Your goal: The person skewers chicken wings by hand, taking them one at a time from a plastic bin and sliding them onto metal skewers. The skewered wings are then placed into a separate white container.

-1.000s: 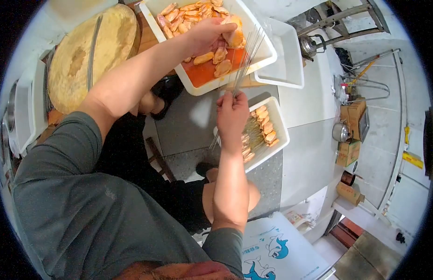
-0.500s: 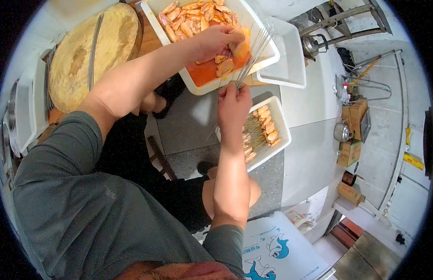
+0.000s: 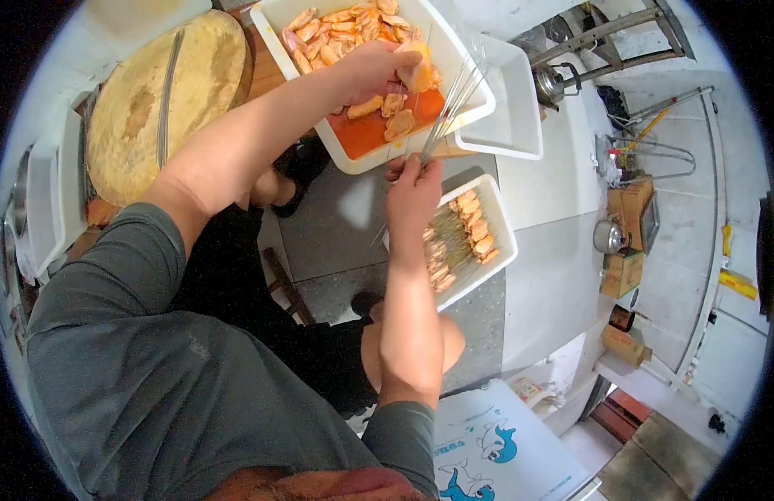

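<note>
My left hand (image 3: 379, 71) is closed on a raw chicken wing piece (image 3: 417, 72), orange with marinade, over a white tub (image 3: 351, 164). More wing pieces (image 3: 341, 37) lie heaped at the tub's far end, and a few rest in the red-orange marinade (image 3: 358, 138) below the hand. Nearer my body, my right hand (image 3: 416, 196) grips a bundle of thin metal skewers (image 3: 445, 117) that fans up past the tub's rim. Close to the right wrist is a second white tray (image 3: 508, 238), where skewered wings (image 3: 477, 224) lie in rows.
An empty-looking white tray (image 3: 521, 125) overlaps the tub's right side. At left stands a round wooden chopping board (image 3: 203, 83) with a long metal strip across it. Kettles (image 3: 609, 236) and cardboard boxes (image 3: 625, 271) sit to the right. A dolphin-printed white cover (image 3: 504, 442) is below.
My left hand has shifted slightly left with the wing piece, away from the skewer bundle. The right hand keeps its grip and has barely moved.
</note>
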Demonstrator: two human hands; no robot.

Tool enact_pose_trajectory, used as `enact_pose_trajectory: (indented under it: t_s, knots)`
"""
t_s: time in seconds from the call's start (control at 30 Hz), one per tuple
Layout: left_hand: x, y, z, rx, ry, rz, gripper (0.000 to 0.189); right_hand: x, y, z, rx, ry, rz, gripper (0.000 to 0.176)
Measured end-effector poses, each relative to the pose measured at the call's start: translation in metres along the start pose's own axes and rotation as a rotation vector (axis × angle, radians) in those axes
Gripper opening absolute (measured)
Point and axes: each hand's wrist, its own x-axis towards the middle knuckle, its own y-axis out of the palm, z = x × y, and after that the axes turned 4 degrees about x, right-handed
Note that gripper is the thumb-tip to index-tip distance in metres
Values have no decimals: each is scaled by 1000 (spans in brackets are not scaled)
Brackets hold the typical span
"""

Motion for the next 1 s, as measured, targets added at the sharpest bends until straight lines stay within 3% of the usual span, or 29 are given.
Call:
enact_pose_trajectory:
  t_s: [0.17,0.23,0.4,0.47,0.57,0.63,0.73,0.77,0.83,0.93,1.0]
  knots:
    - [8,-6,6,-125,-129,-28,36,0,-2,-27,-147,-163,-44,19]
    - [7,-6,9,-85,-113,-8,37,-8,1,-13,94,40,40,18]
    - [22,-18,28,117,-61,23,39,-20,-6,-14,88,44,18,16]
    - [28,-23,26,543,60,65,40,-14,-12,-39,161,-33,-26,14]
    - [32,-32,14,1143,191,93,40,-25,-48,-27,155,103,-150,14]
    - [24,-40,5,1499,176,72,39,-28,-79,-63,61,123,-267,17]
    - [46,-81,42,1741,32,166,36,-35,-136,-113,-254,147,-407,20]
    - [45,-80,44,1746,-27,223,35,-37,-157,-138,-379,99,-446,22]
    - [41,-74,46,1748,-144,335,33,-42,-193,-176,-695,201,-478,20]
    - [36,-69,54,1766,-76,250,39,-33,-235,-262,-476,420,-620,22]
    - [19,-55,40,1829,-105,314,37,-29,-240,-286,-406,484,-627,21]
